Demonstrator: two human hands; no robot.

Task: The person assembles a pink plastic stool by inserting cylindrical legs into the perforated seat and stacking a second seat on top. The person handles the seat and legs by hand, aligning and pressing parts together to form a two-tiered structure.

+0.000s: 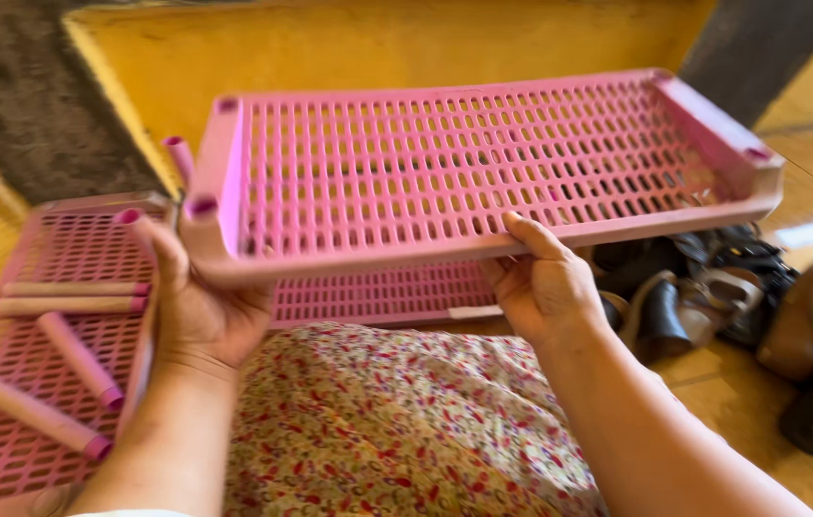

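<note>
Yellow-tiled flooring (732, 402) fills the scene, with a yellow wall (378, 43) at the far side and a dark rough patch (23, 96) to the far left. Both hands hold up a pink slotted plastic shelf (483, 163), which spans most of the view and tilts slightly, its right end farther away. The left hand (198, 311) grips the shelf's near left corner, fingers curled under the rim and thumb up beside the corner socket. The right hand (545, 282) clasps the near long edge around its middle, thumb lying on top of the rim and fingers wrapped beneath.

A second pink shelf (387, 292) lies just below and behind the lifted one. At the near left, a third pink shelf (4, 440) rests flat on the floor, with several pink tube legs (76, 359) lying loose on it. Flowered fabric (397, 431) covers the person's lap at the near centre. To the right, a cluster of dark shoes and sandals (741, 297) sits on the tiles.
</note>
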